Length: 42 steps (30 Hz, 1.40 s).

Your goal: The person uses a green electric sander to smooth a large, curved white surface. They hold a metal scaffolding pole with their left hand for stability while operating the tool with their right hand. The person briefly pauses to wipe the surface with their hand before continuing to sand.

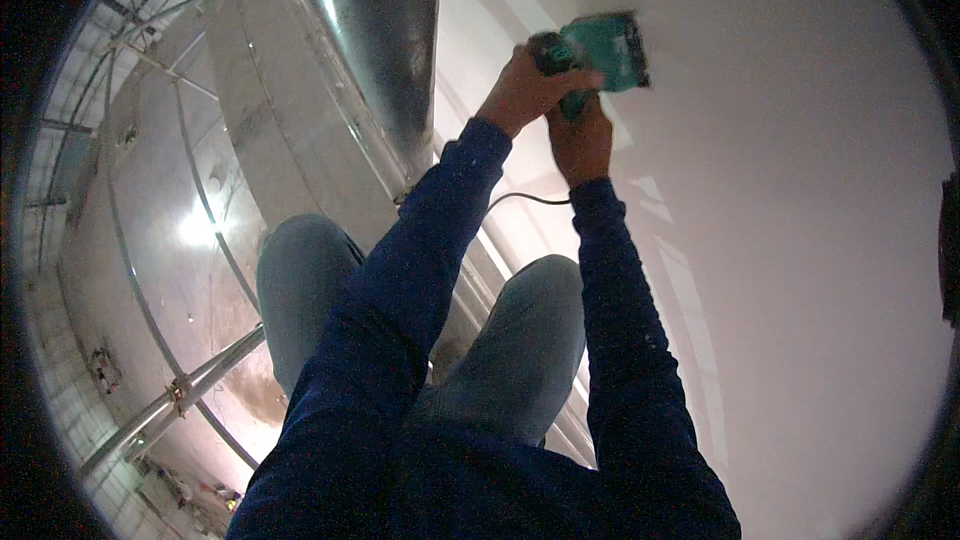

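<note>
Far in front of me, my left hand and my right hand are both closed on a teal power sander. Its flat, squarish front end lies against a large smooth white surface, as far as I can tell. The left hand wraps the dark rear part of the tool; the right grips its lower part, with the fingers partly hidden. Between my forearms runs a black cord, whose far end is behind my left sleeve. The sander and fingers are slightly blurred.
My bent knees are beneath my arms. A shiny metal cylinder rises to the left of the white surface, beside a grey plank. Scaffold pipes cross at lower left, with a lower floor showing beyond them.
</note>
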{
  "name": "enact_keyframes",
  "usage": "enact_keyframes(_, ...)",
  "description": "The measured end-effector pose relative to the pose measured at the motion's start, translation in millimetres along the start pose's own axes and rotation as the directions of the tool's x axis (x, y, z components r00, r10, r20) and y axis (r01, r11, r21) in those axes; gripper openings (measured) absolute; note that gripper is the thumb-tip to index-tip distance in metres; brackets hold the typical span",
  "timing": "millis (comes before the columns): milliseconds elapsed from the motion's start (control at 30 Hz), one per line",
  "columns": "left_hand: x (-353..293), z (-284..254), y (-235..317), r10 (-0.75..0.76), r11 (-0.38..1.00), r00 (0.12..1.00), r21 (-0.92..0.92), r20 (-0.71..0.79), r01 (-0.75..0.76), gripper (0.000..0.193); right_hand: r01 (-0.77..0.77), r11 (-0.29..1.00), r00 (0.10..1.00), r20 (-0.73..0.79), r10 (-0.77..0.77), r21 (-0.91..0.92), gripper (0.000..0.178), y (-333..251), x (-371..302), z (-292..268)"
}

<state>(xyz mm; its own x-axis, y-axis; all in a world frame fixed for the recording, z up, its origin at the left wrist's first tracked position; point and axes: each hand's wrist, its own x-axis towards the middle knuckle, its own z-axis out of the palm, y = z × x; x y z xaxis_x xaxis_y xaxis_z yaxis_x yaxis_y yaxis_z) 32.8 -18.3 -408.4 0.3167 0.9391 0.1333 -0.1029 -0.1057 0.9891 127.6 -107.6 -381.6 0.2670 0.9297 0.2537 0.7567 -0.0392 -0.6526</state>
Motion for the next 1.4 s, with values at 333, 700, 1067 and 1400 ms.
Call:
enact_keyframes(333,-52,19,-97,-0.458,0.835,0.887,-0.368,-0.053,0.409,0.071,-0.01,1.0,0.985,0.17,0.011,-0.003,0.056,84,-48,58)
enact_keyframes(700,-64,51,-207,-0.51,0.794,0.825,-0.235,0.246,0.561,0.065,-0.117,0.993,0.842,0.528,0.108,-0.017,0.045,189,-66,86)
enact_keyframes(1067,-55,48,-158,-0.334,0.908,0.905,-0.169,0.264,0.384,0.071,-0.016,0.989,0.958,0.282,0.057,-0.145,0.033,166,-60,74)
enact_keyframes(1400,-40,34,72,0.056,0.998,0.988,0.026,0.147,-0.061,0.086,0.041,0.999,0.991,0.131,-0.039,-0.01,0.029,17,-2,-61)
